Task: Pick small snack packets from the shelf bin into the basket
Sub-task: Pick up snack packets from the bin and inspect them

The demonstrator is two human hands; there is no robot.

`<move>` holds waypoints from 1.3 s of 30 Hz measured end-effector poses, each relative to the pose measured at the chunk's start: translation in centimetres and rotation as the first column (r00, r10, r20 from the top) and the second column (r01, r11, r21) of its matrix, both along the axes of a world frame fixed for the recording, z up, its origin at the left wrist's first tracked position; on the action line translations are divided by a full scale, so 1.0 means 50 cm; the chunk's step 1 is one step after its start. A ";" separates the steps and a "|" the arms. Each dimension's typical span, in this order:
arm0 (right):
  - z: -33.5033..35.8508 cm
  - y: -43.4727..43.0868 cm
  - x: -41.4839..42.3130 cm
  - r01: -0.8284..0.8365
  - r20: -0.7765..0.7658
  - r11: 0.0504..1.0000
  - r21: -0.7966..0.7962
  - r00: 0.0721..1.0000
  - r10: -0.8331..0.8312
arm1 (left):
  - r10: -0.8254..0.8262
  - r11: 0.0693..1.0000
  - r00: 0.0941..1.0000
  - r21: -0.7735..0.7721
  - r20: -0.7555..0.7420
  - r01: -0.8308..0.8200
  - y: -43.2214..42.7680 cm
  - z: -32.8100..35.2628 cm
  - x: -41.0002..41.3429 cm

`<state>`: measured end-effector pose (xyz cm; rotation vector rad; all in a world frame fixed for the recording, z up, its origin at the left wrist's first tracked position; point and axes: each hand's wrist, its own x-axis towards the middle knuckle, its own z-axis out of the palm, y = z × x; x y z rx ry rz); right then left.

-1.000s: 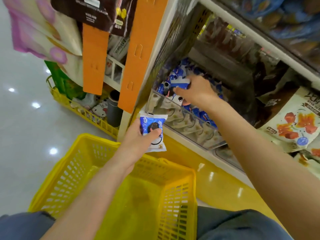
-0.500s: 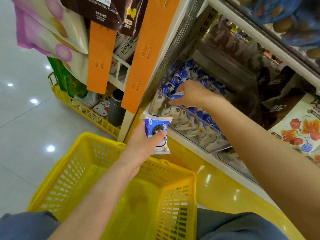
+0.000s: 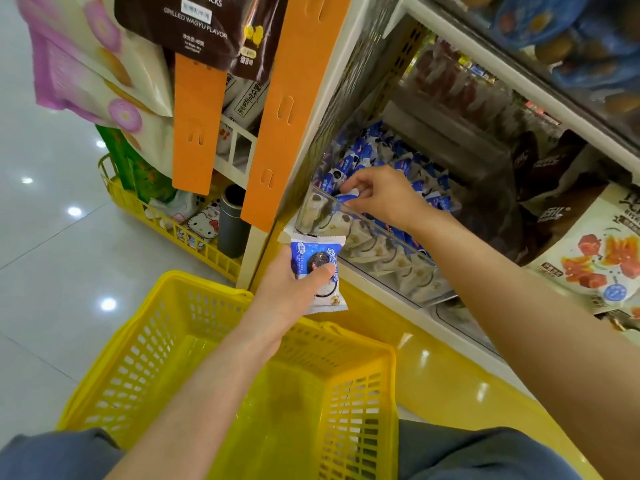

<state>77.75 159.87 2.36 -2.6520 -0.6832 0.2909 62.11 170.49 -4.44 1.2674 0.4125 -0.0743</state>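
Orange strips [image 3: 277, 109] beside shelf bin [image 3: 391, 261], its clear front screening packets [image 3: 367, 157]

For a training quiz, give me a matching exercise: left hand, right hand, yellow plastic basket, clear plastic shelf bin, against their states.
1 left hand
2 right hand
3 yellow plastic basket
4 clear plastic shelf bin

A heaped with packets
B pinching a packet at the bin
C nothing visible inside
D gripping a blue-and-white packet near the basket

Pairs: 1-D, 2-B, 3-C, 4-A

Left hand [image 3: 294, 289] grips packet [image 3: 320, 271]; right hand [image 3: 384, 197] pinches another [image 3: 348, 197]
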 end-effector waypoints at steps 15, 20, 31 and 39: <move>-0.065 -0.085 -0.260 0.147 0.115 0.813 0.563 0.961 -0.253 | -0.104 0.994 0.994 0.034 0.039 0.103 -0.045 -0.013 -0.012; -0.113 -0.117 -0.282 0.362 -0.212 0.814 0.453 0.931 -0.296 | -0.279 0.958 0.960 0.071 0.012 0.278 -0.060 -0.024 -0.028; -0.112 -0.130 -0.277 0.308 -0.138 0.891 0.333 0.951 -0.277 | -0.078 0.971 0.984 0.237 0.160 0.038 -0.083 -0.029 -0.024; -0.109 -0.138 -0.263 0.290 -0.086 0.876 0.385 0.956 -0.279 | -0.006 0.965 0.975 0.256 0.222 -0.052 -0.072 -0.034 -0.022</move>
